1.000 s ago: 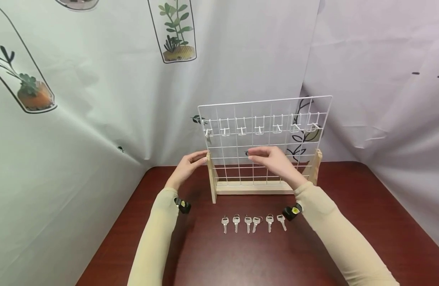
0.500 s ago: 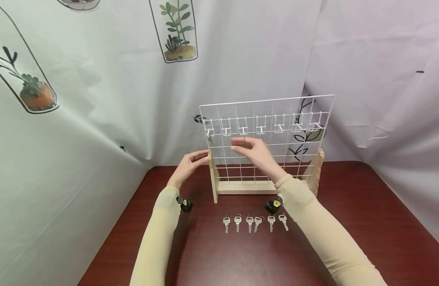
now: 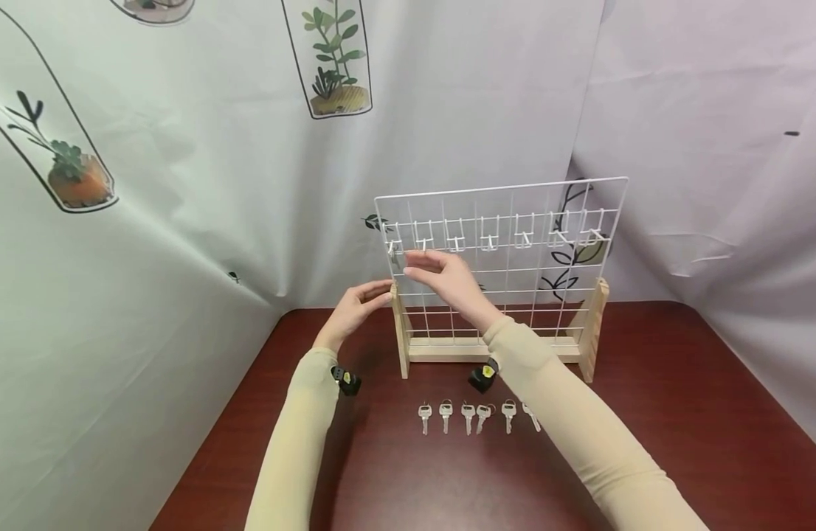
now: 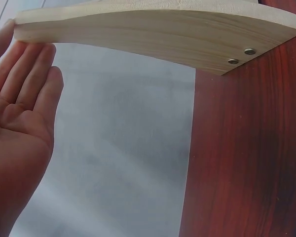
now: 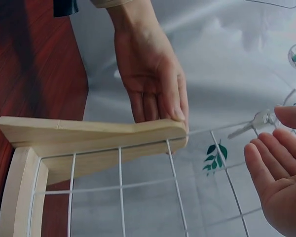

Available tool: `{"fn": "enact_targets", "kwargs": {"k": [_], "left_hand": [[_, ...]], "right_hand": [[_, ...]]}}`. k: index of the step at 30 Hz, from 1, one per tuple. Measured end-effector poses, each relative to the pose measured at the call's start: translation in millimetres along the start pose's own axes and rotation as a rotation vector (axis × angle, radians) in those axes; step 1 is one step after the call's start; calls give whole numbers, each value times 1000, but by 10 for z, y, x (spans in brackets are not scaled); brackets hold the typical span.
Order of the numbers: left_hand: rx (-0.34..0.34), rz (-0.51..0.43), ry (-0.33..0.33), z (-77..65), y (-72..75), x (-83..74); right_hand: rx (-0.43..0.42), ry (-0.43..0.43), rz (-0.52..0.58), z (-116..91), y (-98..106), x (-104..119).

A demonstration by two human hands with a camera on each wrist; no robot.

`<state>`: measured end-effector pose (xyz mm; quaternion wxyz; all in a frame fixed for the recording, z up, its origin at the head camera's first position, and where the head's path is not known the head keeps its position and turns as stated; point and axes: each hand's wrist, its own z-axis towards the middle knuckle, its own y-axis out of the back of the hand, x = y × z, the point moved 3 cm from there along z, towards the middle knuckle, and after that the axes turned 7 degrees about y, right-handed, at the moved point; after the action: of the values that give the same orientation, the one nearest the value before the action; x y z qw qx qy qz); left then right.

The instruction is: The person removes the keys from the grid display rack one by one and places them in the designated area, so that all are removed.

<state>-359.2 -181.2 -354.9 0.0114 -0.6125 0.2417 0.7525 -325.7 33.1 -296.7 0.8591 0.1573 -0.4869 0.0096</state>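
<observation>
A white wire grid rack (image 3: 501, 310) with wooden end supports stands on the table, a row of hooks near its top. My left hand (image 3: 355, 313) pinches the top of the left wooden support (image 4: 138, 32), thumb on one face and fingers on the other. One key (image 5: 259, 122) hangs at the leftmost hook (image 3: 392, 245). Just right of that key, my right hand (image 3: 448, 280) is raised in front of the grid, fingers loosely extended and thumb apart, holding nothing. Its fingertips are close to the key in the right wrist view.
Several silver keys (image 3: 445, 417) lie in a row on the dark red table (image 3: 408, 487) in front of the rack. The hooks (image 3: 490, 242) right of the first bear nothing. A pale printed curtain (image 3: 249, 147) surrounds the table's back and sides.
My right hand has moved left and slightly up across the grid, from its middle to beside the hanging key. The left hand stays on the wooden support.
</observation>
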Motion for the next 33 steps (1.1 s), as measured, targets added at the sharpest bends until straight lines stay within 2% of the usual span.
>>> {"fn": "enact_targets", "kwargs": {"k": [6,8,15,20,25,33], "left_hand": [[-5,-6,-10,139,16,225],[-9,0,-12,159,14,256],[-20,21,-22,159,12,279],[-23,26,-15,133,15,294],[-20,45,10,96,30,291],[-4,61,6,131,40,250]], "right_hand": [[7,-14,15,82,-59,10],[2,-23,26,100,-67,12],[-39,-32,45,156,-93,20],[-82,-35,-13,171,-135,17],[-80,-60,-88,173,-194,12],[-118,-53,-81,187,-214,9]]}}
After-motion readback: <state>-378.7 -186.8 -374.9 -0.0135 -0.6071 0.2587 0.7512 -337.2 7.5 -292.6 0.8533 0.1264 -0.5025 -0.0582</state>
